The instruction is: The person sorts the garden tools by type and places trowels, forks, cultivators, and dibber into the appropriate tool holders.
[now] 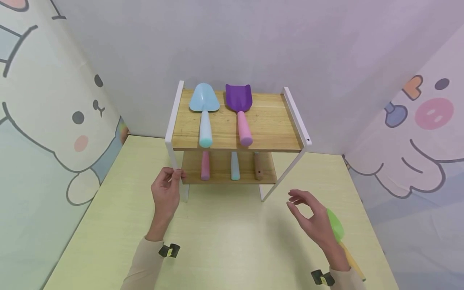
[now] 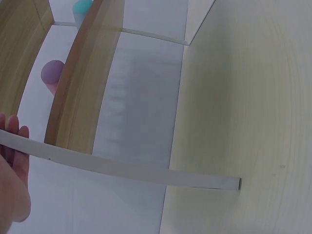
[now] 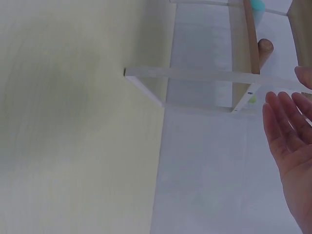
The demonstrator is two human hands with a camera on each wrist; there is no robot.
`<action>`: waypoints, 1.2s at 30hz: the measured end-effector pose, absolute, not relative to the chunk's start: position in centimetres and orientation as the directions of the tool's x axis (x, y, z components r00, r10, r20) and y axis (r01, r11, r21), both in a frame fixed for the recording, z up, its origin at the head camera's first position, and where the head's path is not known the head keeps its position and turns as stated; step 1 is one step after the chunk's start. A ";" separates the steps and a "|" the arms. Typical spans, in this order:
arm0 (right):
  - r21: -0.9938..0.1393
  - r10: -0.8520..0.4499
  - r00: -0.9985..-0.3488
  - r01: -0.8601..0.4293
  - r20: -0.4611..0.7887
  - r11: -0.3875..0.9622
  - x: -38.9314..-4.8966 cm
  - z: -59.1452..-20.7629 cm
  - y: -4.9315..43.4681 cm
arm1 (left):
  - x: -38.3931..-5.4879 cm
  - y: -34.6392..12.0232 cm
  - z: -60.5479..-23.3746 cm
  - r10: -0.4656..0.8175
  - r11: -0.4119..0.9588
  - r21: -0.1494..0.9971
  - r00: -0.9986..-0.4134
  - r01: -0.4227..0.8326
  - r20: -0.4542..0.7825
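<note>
A two-tier wooden rack (image 1: 275,121) with a white frame stands on the table. My left hand (image 1: 166,195) grips its left front leg (image 2: 122,168), fingers on one side and thumb side on the other. To the right of the rack, my right hand (image 1: 313,219) is held in the air with curved, parted fingers and holds nothing. On the top board lie a light blue scoop (image 1: 204,98) and a purple shovel (image 1: 238,98) with a pink handle. From the lower board a pink handle (image 1: 205,165), a light blue handle (image 1: 235,166) and a brown handle (image 1: 258,166) point forward; their heads are hidden.
A green scoop (image 1: 335,225) with a yellow handle lies on the table at the right, partly hidden by my right hand and forearm. Cloth with cartoon animals (image 1: 409,121) hangs around the table's back and sides.
</note>
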State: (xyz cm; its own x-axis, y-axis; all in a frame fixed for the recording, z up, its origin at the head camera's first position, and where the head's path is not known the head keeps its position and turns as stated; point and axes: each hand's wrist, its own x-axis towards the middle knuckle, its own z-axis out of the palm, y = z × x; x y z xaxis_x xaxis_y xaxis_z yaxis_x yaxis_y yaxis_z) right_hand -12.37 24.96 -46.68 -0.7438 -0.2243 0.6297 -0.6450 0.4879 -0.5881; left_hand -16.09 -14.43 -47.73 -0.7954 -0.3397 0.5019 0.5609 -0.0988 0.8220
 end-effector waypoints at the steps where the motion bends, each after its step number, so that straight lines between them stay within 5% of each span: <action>1: -0.589 -0.223 -0.745 -0.643 0.629 0.490 -12.1 -46.4 25.0 | -16.1 -14.4 -47.7 -0.340 -0.099 0.823 -0.796 0.559 0.500; 28: -0.675 -0.131 -0.902 -0.398 0.412 0.621 -9.2 -51.4 33.3 | -16.2 -14.4 -47.8 -0.341 -0.084 0.842 -0.810 0.532 0.478; 36: -0.649 -0.104 -0.905 -0.373 0.414 0.663 -8.0 -52.4 35.1 | -16.1 -14.5 -47.9 -0.341 -0.087 0.833 -0.802 0.546 0.490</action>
